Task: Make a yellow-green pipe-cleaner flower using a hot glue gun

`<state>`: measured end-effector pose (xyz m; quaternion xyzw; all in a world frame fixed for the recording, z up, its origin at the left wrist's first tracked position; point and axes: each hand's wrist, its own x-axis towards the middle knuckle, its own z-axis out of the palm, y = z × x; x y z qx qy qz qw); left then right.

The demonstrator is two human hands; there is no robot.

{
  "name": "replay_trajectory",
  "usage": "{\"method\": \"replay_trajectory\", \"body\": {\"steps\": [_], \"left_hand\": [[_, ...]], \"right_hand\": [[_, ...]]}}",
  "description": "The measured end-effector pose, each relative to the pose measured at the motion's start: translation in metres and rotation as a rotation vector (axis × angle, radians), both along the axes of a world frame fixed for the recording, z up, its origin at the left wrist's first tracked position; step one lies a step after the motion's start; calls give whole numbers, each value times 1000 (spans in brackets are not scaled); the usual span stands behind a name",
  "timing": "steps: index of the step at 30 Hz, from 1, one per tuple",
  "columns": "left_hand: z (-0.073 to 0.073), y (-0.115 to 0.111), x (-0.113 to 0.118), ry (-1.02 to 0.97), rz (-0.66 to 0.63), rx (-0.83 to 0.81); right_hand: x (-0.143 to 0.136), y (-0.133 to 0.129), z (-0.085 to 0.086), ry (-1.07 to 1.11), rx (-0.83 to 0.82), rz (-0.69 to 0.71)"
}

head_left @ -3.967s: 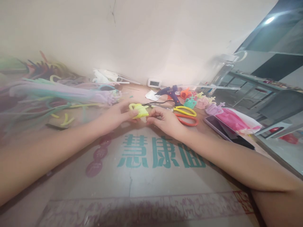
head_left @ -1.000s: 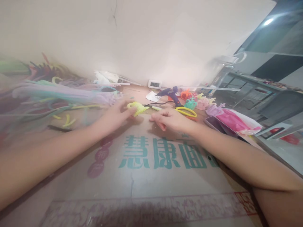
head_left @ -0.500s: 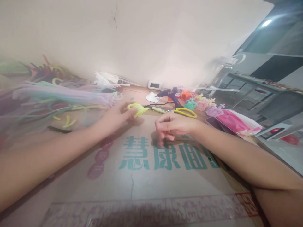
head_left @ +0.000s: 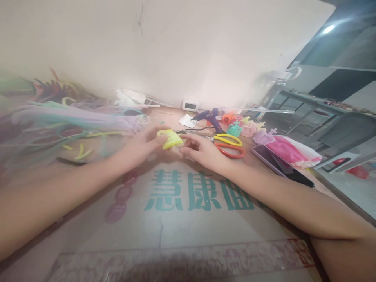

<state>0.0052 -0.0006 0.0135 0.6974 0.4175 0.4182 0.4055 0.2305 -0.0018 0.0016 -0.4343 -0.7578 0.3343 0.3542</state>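
Observation:
My left hand (head_left: 151, 137) is closed around a small bright yellow coiled pipe-cleaner piece (head_left: 172, 140), with the thumb in front. The piece is ribbed, wider at one end, and has a loop at its left side. From the right, my right hand (head_left: 198, 150) meets its edge with bent index finger and thumb; the other fingers are curled and partly hidden. Just behind the right hand lie scissors (head_left: 229, 145) with one yellow and one red-orange handle. Beneath both hands is a flat board (head_left: 182, 231) printed with green characters.
Bundled pastel pipe cleaners (head_left: 79, 116) spread over the left side. A purple glue gun (head_left: 210, 117), a white digital timer (head_left: 190, 105) and several small coloured pipe-cleaner pieces (head_left: 235, 128) stand near the wall. A phone (head_left: 282, 166) and a pink-and-white packet (head_left: 293, 150) lie right.
My right hand has moved left and up to the yellow piece, from hanging apart over the board. The yellow piece has turned slightly in my left hand. The scissors' red-orange handle and the phone are now uncovered.

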Motion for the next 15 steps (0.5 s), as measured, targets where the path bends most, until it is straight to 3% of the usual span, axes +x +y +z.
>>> {"method": "replay_trajectory", "body": {"steps": [3,15], "left_hand": [[-3,3,-1,29,-81,27],[-14,7,-6,112,-91,115]], "right_hand": [[-3,-5,3,-115,39,34],[-4,-4,3,-157,52,84]]}}
